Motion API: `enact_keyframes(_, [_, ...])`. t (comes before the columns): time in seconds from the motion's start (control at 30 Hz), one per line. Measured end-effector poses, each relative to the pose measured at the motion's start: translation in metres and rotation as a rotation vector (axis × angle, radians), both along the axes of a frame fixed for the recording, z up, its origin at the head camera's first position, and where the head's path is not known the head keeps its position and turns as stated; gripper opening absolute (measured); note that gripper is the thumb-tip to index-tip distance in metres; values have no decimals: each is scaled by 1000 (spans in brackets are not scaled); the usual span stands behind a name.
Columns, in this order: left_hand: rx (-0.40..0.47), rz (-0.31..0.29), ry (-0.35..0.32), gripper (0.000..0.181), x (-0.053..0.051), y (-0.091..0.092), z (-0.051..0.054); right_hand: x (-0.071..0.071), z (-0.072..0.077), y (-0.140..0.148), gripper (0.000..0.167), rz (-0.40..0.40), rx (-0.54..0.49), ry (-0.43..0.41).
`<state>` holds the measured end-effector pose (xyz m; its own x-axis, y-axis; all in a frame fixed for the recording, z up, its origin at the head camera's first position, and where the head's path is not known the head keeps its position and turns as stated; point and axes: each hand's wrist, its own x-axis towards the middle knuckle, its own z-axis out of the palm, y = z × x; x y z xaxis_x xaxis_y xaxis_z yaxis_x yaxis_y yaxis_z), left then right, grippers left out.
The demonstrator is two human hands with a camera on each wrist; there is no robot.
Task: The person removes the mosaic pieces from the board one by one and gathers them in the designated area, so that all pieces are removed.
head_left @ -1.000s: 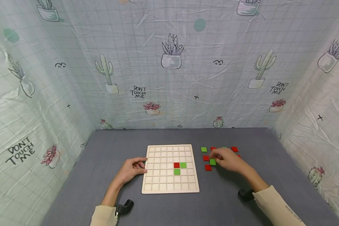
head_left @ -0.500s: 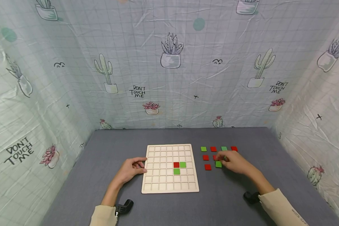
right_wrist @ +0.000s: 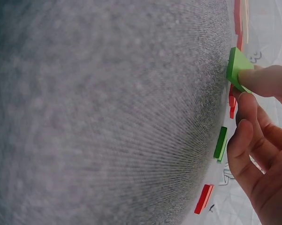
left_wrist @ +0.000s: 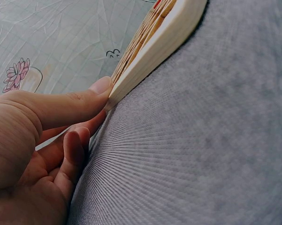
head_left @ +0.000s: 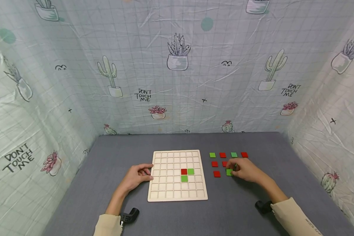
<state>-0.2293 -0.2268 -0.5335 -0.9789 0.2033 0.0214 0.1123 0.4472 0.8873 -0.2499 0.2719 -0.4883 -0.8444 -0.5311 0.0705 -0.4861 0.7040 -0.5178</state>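
Note:
A pale wooden board [head_left: 166,180] with a grid of square cells lies on the table. One red tile [head_left: 184,171] and two green tiles [head_left: 190,171] sit in its cells. At the board's left edge, my left hand [head_left: 132,178] touches the rim with thumb and fingertips; the left wrist view has the thumb [left_wrist: 75,104] against the wooden side. To the right of the board, my right hand [head_left: 244,169] pinches a green tile [right_wrist: 233,68] between thumb and fingers. That tile stands tilted in the right wrist view, and the fingers partly cover it.
Several loose red and green tiles lie in rows right of the board, among them a red tile [head_left: 217,174] and a green tile [head_left: 212,155]. My right hand hides part of these rows. A patterned cloth [head_left: 177,98] hangs behind the grey table [head_left: 121,147].
My right hand has shifted right and slightly toward me with the green tile, away from the board, uncovering tiles in the back row. The left hand stays at the board's edge.

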Motion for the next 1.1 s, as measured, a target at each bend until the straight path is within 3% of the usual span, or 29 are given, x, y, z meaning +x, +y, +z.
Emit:
enact_keyframes(0.5, [34, 0, -3, 51, 1, 0, 1, 1, -1, -1, 23, -6, 34, -35])
enact_keyframes(1.1, [14, -3, -25, 51, -2, -1, -1, 1, -1, -4, 22, 27, 24, -55])
